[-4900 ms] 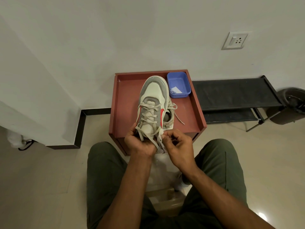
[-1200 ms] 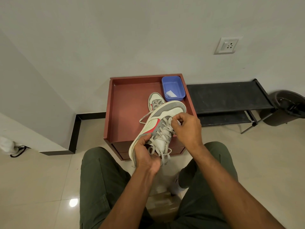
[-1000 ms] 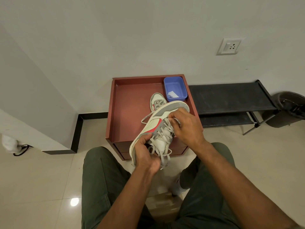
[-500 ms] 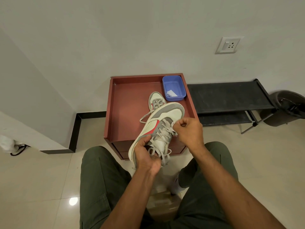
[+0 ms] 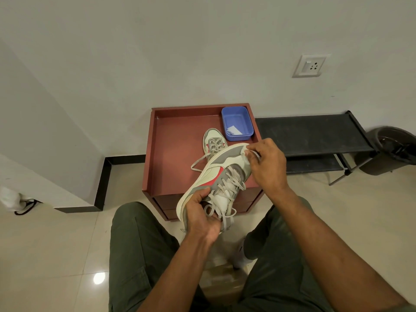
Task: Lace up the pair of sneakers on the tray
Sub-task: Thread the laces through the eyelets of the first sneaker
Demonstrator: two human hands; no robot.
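While left hand (image 5: 200, 218) grips heel, sneaker (image 5: 213, 179) tilted, right hand (image 5: 267, 165) pinches lace (image 5: 253, 152)

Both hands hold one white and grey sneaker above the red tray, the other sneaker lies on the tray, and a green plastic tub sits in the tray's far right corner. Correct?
Not quite: the plastic tub is blue, not green, as the head view shows. The rest holds.

A blue tub (image 5: 237, 123) sat in one far corner of the stand, a black rack (image 5: 310, 134) and dark bin (image 5: 392, 149) alongside.
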